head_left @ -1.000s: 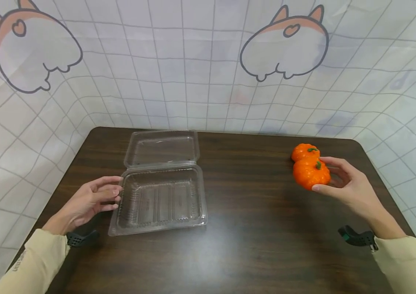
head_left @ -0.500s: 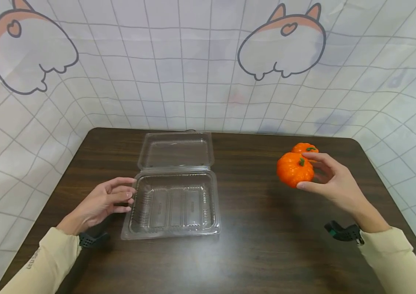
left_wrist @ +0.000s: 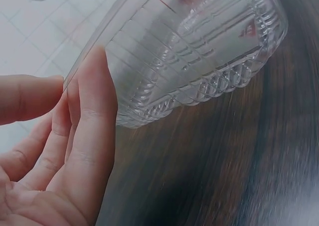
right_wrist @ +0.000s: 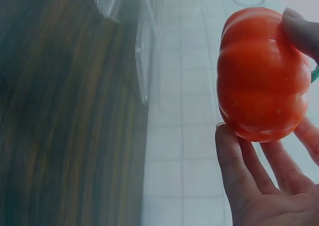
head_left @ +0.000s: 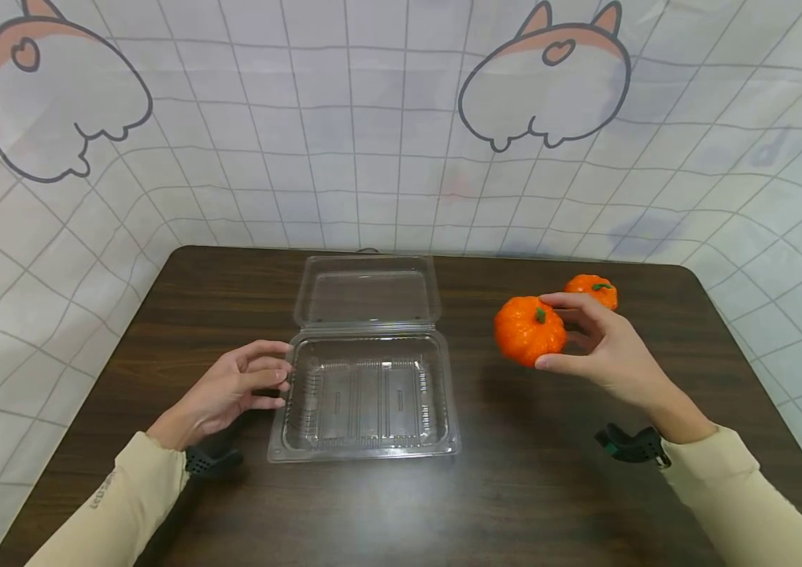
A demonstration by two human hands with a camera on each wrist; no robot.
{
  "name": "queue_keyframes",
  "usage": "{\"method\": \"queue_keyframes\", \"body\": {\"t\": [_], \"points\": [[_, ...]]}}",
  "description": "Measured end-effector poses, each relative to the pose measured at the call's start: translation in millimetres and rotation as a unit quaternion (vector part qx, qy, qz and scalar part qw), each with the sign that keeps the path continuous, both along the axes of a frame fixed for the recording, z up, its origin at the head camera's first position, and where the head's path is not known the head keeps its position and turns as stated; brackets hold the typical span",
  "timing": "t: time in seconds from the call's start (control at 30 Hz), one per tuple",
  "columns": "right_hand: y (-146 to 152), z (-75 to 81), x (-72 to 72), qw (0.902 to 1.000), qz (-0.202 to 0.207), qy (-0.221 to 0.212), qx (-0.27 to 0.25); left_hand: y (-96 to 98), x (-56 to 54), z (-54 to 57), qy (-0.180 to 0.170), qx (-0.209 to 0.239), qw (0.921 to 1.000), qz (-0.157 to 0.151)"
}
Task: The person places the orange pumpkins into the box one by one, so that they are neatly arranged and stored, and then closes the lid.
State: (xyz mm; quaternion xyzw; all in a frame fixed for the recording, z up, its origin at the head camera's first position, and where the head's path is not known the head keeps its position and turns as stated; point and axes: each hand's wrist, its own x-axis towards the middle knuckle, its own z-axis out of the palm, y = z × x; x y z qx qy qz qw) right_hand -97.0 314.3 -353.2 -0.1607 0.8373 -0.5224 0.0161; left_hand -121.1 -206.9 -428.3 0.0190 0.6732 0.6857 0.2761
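My left hand (head_left: 238,387) pinches the left rim of a clear plastic clamshell container (head_left: 367,457), thumb on one side of the rim and fingers on the other in the left wrist view. The container's lid (head_left: 368,291) lies folded back behind the base, and nothing sits in it. Over the table, to the container's right, my right hand (head_left: 606,346) holds an orange toy pumpkin (head_left: 528,331) with a green stem. In the right wrist view the thumb and fingers grip the pumpkin (right_wrist: 264,76) from opposite sides.
A second orange pumpkin (head_left: 590,290) lies at the back right of the dark wooden table (head_left: 514,496), behind my right hand. A white gridded cloth (head_left: 401,157) with cartoon drawings rises behind and beside the table. Dark straps circle both wrists.
My right hand has carried the pumpkin leftward, away from the second pumpkin. My left hand has slid the container to the right, narrowing the space between the two.
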Motion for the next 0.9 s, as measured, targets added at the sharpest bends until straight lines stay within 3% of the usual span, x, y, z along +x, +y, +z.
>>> {"method": "queue_keyframes", "body": {"t": [0.6,0.9], "points": [[-48.7,-4.8,-12.5,0.999,0.041,-0.012,-0.012,31.6,-2.3,-10.0,-0.01,0.032,0.9994,0.003],[-75.8,-7.4,-19.5,0.9966,0.08,-0.02,-0.006,41.7,-3.9,-12.8,-0.015,0.051,0.9986,-0.003]]}}
